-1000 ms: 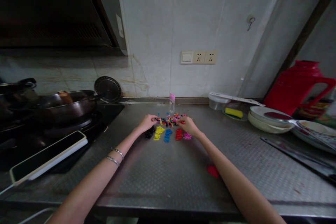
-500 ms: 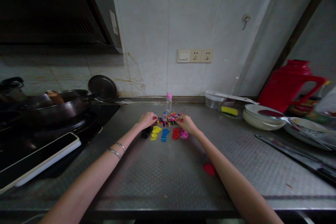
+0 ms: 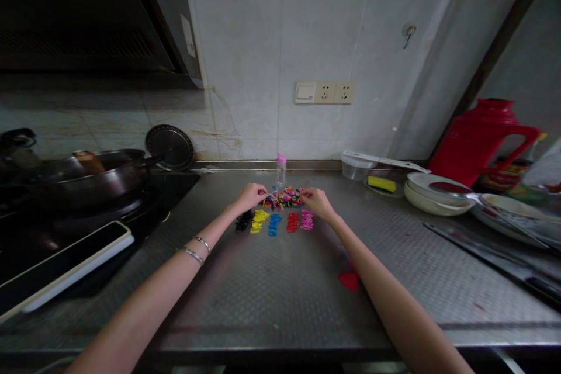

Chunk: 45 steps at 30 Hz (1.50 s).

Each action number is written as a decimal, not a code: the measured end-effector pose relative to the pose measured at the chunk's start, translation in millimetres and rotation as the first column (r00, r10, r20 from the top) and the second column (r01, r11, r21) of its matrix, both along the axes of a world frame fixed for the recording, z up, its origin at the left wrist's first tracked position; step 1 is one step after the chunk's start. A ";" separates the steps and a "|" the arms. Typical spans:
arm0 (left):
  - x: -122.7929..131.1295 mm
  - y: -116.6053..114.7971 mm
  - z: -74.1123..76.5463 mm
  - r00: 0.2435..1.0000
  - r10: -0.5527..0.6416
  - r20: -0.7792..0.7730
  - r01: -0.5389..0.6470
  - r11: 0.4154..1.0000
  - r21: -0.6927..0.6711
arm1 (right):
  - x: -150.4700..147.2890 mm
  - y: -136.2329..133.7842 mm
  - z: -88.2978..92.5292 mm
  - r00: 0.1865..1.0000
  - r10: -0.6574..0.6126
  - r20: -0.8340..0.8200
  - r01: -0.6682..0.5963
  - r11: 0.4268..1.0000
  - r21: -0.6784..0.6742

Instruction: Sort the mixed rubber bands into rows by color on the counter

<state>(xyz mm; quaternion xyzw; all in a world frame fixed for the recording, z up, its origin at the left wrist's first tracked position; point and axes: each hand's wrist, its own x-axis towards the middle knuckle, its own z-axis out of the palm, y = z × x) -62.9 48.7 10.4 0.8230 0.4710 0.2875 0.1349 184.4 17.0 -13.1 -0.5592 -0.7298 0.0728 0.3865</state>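
Observation:
A mixed pile of small coloured pieces (image 3: 283, 198), too small to name surely, lies in the middle of the counter. At the pile's left edge, my left hand (image 3: 250, 196) is closed in a pinch. My right hand (image 3: 319, 203) pinches at its right edge. What the fingertips hold is too small to make out. In front of the pile, the same kind of pieces lie sorted by colour: a black group (image 3: 242, 222) partly behind my left hand, a yellow group (image 3: 259, 221), a blue group (image 3: 274, 225), a red group (image 3: 293, 222) and a pink group (image 3: 307, 220).
Behind the pile stands a small clear bottle (image 3: 281, 170) with a pink cap. A red object (image 3: 349, 280) lies beside my right forearm. Left are a pan (image 3: 96, 178) and a phone-like slab (image 3: 65, 266); right are bowls (image 3: 438, 201), a yellow sponge (image 3: 382, 183) and a knife (image 3: 486, 257).
My left hand has shifted slightly right and up at the pile's edge. My right hand has moved a little up and right, showing more of the pile. The colour groups look unchanged.

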 end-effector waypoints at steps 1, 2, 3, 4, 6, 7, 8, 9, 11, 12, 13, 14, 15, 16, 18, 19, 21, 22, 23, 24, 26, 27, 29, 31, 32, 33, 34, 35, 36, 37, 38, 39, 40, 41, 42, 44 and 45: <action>8.2 -3.3 -0.2 0.999 -0.034 0.002 0.034 0.999 -0.005 | 3.1 1.7 -1.3 1.000 -0.026 -0.005 0.026 1.000 -0.002; 17.3 -7.1 -0.5 0.998 -0.057 0.008 0.057 0.998 -0.015 | 6.3 3.0 -2.2 0.999 -0.053 -0.009 0.053 0.999 -0.009; 27.2 -11.5 -0.9 0.996 -0.088 0.012 0.088 0.996 -0.026 | 9.7 3.7 -2.9 0.997 -0.077 -0.007 0.077 0.997 -0.020; 37.3 -16.1 -1.5 0.993 -0.121 0.015 0.121 0.992 -0.023 | 13.0 4.0 -3.5 0.995 -0.097 0.000 0.097 0.995 -0.032; 56.8 -25.6 -3.1 0.984 -0.177 0.002 0.177 0.984 0.011 | 19.5 3.8 -4.7 0.992 -0.126 0.028 0.128 0.991 -0.049; 65.5 -30.1 -4.1 0.977 -0.212 -0.019 0.213 0.977 0.026 | 22.4 3.5 -5.6 0.990 -0.135 0.047 0.138 0.989 -0.057; 73.2 -34.1 -5.3 0.968 -0.247 -0.048 0.249 0.968 0.042 | 25.0 3.3 -6.8 0.988 -0.141 0.064 0.145 0.987 -0.065; 79.8 -37.7 -6.7 0.959 -0.273 -0.078 0.278 0.959 0.061 | 27.3 3.3 -8.2 0.987 -0.142 0.078 0.147 0.986 -0.075; 89.3 -43.0 -10.2 0.947 -0.288 -0.141 0.301 0.951 0.078 | 30.3 3.9 -11.7 0.988 -0.119 0.096 0.128 0.987 -0.094; 92.3 -44.8 -12.2 0.947 -0.278 -0.164 0.293 0.953 0.082 | 31.2 4.4 -13.4 0.989 -0.102 0.103 0.112 0.989 -0.097; 94.3 -46.1 -14.1 0.948 -0.263 -0.181 0.281 0.956 0.080 | 31.6 5.0 -15.0 0.990 -0.085 0.110 0.096 0.991 -0.093; 95.5 -47.0 -15.8 0.949 -0.250 -0.193 0.268 0.960 0.076 | 31.6 5.5 -16.2 0.990 -0.070 0.119 0.080 0.993 -0.085; 95.8 -47.7 -17.2 0.949 -0.243 -0.203 0.261 0.963 0.070 | 31.2 5.9 -17.1 0.990 -0.053 0.130 0.064 0.995 -0.079; 95.6 -48.2 -17.9 0.947 -0.244 -0.210 0.262 0.963 0.062 | 30.6 6.1 -17.7 0.989 -0.038 0.142 0.049 0.996 -0.074; 93.5 -48.5 -17.3 0.945 -0.257 -0.202 0.272 0.961 0.049 | 28.6 5.7 -17.9 0.987 -0.003 0.159 0.015 0.997 -0.071; 91.8 -48.4 -15.8 0.947 -0.263 -0.183 0.276 0.960 0.046 | 27.4 5.2 -17.8 0.986 0.016 0.165 -0.005 0.998 -0.068; 86.8 -47.6 -11.0 0.957 -0.265 -0.120 0.272 0.961 0.041 | 25.1 4.0 -17.2 0.984 0.035 0.172 -0.026 0.998 -0.057; 83.4 -46.8 -8.1 0.962 -0.261 -0.083 0.265 0.964 0.034 | 24.0 3.3 -16.9 0.984 0.037 0.177 -0.029 0.998 -0.052; 79.5 -45.8 -5.2 0.966 -0.253 -0.048 0.254 0.967 0.025 | 23.0 2.7 -16.6 0.982 0.037 0.183 -0.029 0.998 -0.049; 75.0 -44.7 -2.4 0.970 -0.241 -0.014 0.241 0.970 0.013 | 22.2 2.1 -16.4 0.981 0.032 0.191 -0.023 0.999 -0.048; 64.4 -42.3 2.0 0.976 -0.214 0.050 0.215 0.976 -0.018 | 20.9 1.0 -16.1 0.978 0.016 0.210 -0.005 0.999 -0.051; 58.5 -40.9 3.4 0.976 -0.204 0.081 0.207 0.978 -0.034 | 20.4 0.6 -16.1 0.976 0.007 0.218 0.005 0.999 -0.051; 46.1 -37.7 4.8 0.973 -0.188 0.132 0.198 0.978 -0.061 | 19.7 -0.1 -16.1 0.974 -0.014 0.226 0.024 0.999 -0.041; 33.7 -33.5 4.8 0.973 -0.162 0.163 0.173 0.983 -0.060 | 19.3 -0.3 -16.2 0.975 -0.021 0.221 0.027 0.999 -0.022; 27.7 -30.9 4.6 0.975 -0.137 0.172 0.148 0.988 -0.051 | 19.3 -0.1 -16.3 0.976 -0.017 0.217 0.021 1.000 -0.016; 22.0 -28.2 4.3 0.978 -0.110 0.180 0.119 0.992 -0.041 | 19.3 0.4 -16.5 0.977 -0.011 0.212 0.014 1.000 -0.014; 16.4 -25.3 4.0 0.980 -0.084 0.182 0.091 0.995 -0.033 | 19.5 1.2 -16.7 0.978 -0.004 0.207 0.007 1.000 -0.014; 11.2 -22.4 3.7 0.981 -0.061 0.182 0.067 0.997 -0.030 | 19.7 2.1 -16.9 0.980 0.001 0.201 0.002 1.000 -0.016; 6.3 -19.7 3.3 0.982 -0.041 0.184 0.047 0.999 -0.029 | 19.9 3.1 -17.1 0.981 0.005 0.194 -0.002 1.000 -0.017; 1.7 -17.2 2.8 0.982 -0.023 0.188 0.029 0.999 -0.029 | 20.2 4.1 -17.2 0.983 0.004 0.184 -0.001 1.000 -0.014; -2.6 -15.1 2.1 0.980 -0.008 0.197 0.014 0.999 -0.033 | 20.5 5.0 -17.2 0.985 0.000 0.172 0.001 1.000 -0.009; -6.5 -13.5 1.2 0.977 0.007 0.211 0.001 0.999 -0.037 | 20.8 5.6 -16.9 0.987 -0.004 0.158 0.004 1.000 -0.002; -10.1 -12.2 0.0 0.973 0.022 0.228 -0.012 0.999 -0.046 | 21.1 5.9 -16.5 0.990 -0.006 0.143 0.005 1.000 0.006; -13.4 -11.4 -1.4 0.969 0.037 0.244 -0.024 0.998 -0.056 | 21.5 6.0 -16.0 0.992 -0.004 0.125 0.002 1.000 0.015; -16.4 -10.9 -2.9 0.966 0.052 0.255 -0.036 0.997 -0.067 | 21.8 5.8 -15.3 0.994 0.000 0.105 -0.003 1.000 0.023; -21.7 -10.7 -6.3 0.962 0.078 0.263 -0.058 0.995 -0.084 | 22.6 5.3 -14.1 0.998 0.004 0.061 -0.005 1.000 0.027; -24.0 -10.8 -7.9 0.961 0.085 0.262 -0.064 0.994 -0.090 | 23.1 5.1 -13.7 0.999 -0.005 0.038 0.004 1.000 0.025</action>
